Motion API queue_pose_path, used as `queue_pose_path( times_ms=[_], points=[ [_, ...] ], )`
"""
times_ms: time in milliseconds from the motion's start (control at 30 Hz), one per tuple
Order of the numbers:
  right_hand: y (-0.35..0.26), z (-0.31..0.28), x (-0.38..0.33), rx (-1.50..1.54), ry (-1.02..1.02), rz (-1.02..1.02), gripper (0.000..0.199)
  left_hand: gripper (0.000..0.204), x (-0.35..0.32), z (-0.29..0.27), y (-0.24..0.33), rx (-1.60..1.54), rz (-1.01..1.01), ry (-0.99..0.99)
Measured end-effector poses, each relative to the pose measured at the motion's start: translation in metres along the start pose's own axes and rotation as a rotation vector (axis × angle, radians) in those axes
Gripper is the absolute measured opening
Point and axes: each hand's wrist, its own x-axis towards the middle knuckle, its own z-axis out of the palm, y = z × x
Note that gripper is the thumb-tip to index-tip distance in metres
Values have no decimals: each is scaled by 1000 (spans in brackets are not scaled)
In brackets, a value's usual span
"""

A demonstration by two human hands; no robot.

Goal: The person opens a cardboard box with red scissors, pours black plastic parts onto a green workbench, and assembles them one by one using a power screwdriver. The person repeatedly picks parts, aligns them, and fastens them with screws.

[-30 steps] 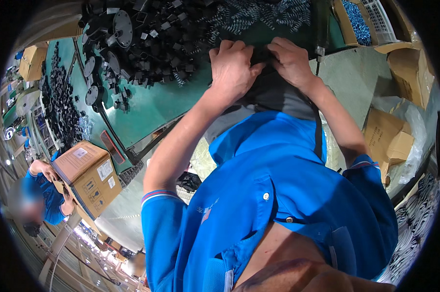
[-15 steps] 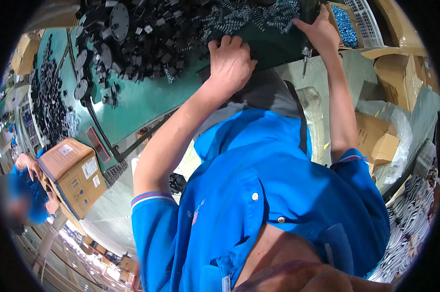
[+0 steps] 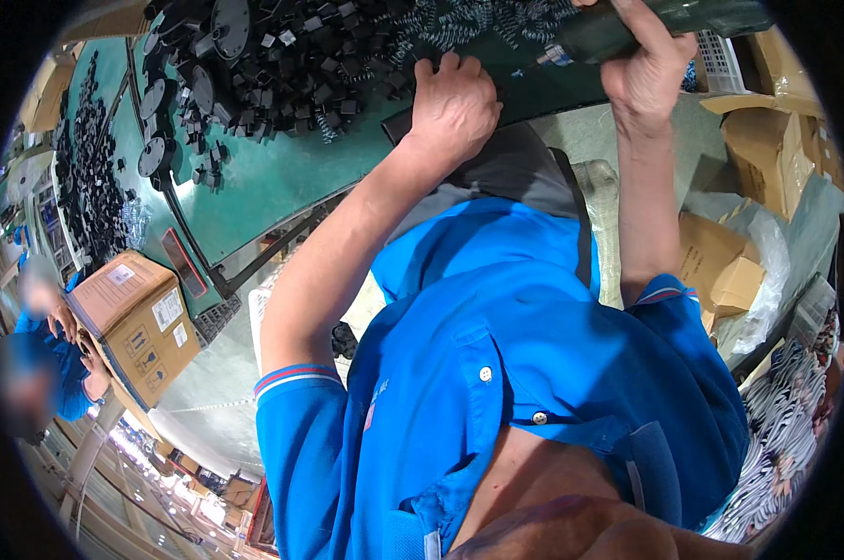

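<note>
My left hand (image 3: pixel 455 107) is closed, fingers curled down at the front edge of the green table (image 3: pixel 254 201). What it holds, if anything, is hidden beneath the fingers. A heap of small black plastic parts (image 3: pixel 301 79) lies just left of it. My right hand (image 3: pixel 651 70) grips an electric screwdriver (image 3: pixel 618 37) with a dark green body. The tool lies nearly level, its bit pointing left toward my left hand. Beyond both hands, loose metal springs (image 3: pixel 478 23) are spread on the table.
Black round discs (image 3: pixel 158 157) sit at the heap's left. A carton (image 3: pixel 137 317) and a person's hands (image 3: pixel 91 359) are at far left. Another strip of black parts (image 3: pixel 91 177) lies beyond the table's dark rail. Open cartons (image 3: pixel 763 140) and striped bundled material (image 3: pixel 777 448) stand at right.
The electric screwdriver has swung from pointing down to pointing left, with my right hand now wrapped around it. My left hand has shifted slightly right and away from me.
</note>
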Motion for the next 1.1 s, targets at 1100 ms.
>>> queue_pose_path(
  times_ms=[1100],
  points=[
    [14, 16, -13, -273, -107, 44, 43, 29, 6, -4, 2, 30, 21, -89]
  ],
)
